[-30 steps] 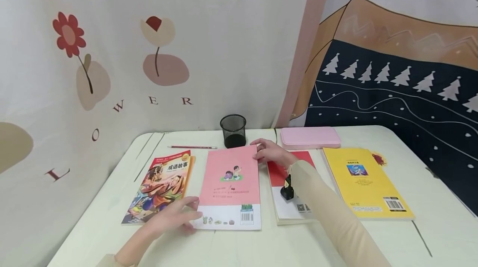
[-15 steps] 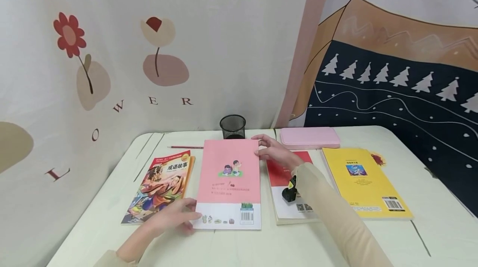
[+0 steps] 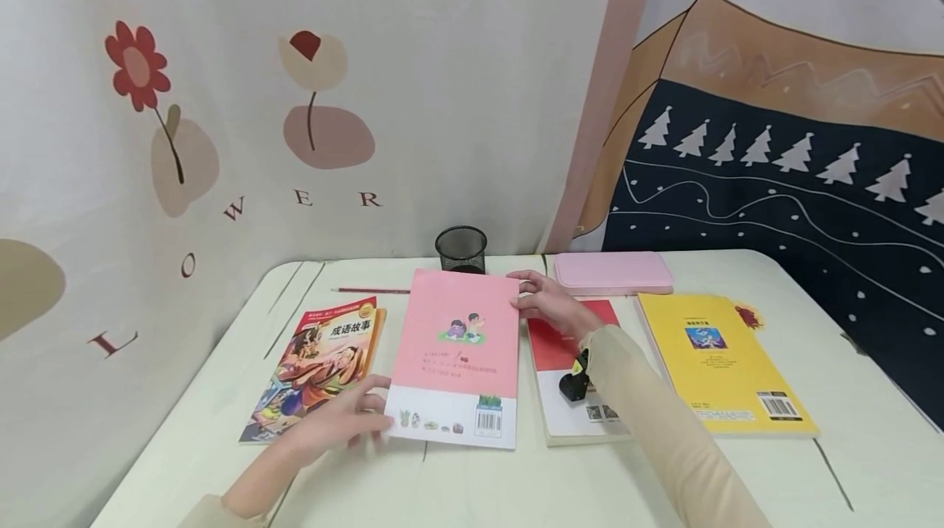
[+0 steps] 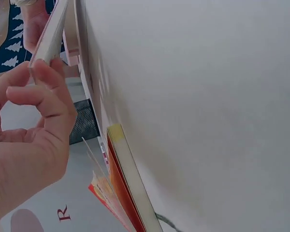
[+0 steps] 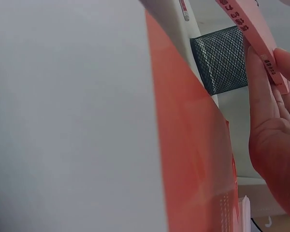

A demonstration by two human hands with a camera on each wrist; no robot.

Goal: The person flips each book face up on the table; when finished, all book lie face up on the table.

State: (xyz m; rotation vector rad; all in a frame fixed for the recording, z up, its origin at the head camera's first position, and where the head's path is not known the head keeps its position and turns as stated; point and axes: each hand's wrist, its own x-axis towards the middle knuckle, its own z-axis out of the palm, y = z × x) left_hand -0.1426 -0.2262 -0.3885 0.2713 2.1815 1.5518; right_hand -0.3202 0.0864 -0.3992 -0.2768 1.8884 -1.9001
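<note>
A pink book with a white lower band is held at a slant above the table in the head view. My left hand pinches its lower left corner. Near the upper right corner, my right hand grips the edge. The left wrist view has the left fingers on the book's pale edge. In the right wrist view, the right thumb and fingers take the pink spine between them. A red-and-white book lies under the right forearm, partly hidden by it.
A comic-style book lies at left, its lower part behind the left hand. At right is a yellow book. A black mesh pen cup, a pencil and a pink pencil case are along the back.
The pink book has risen off the table and shifted slightly right and away, now covering part of the pen cup. Both hands have moved slightly with it.
</note>
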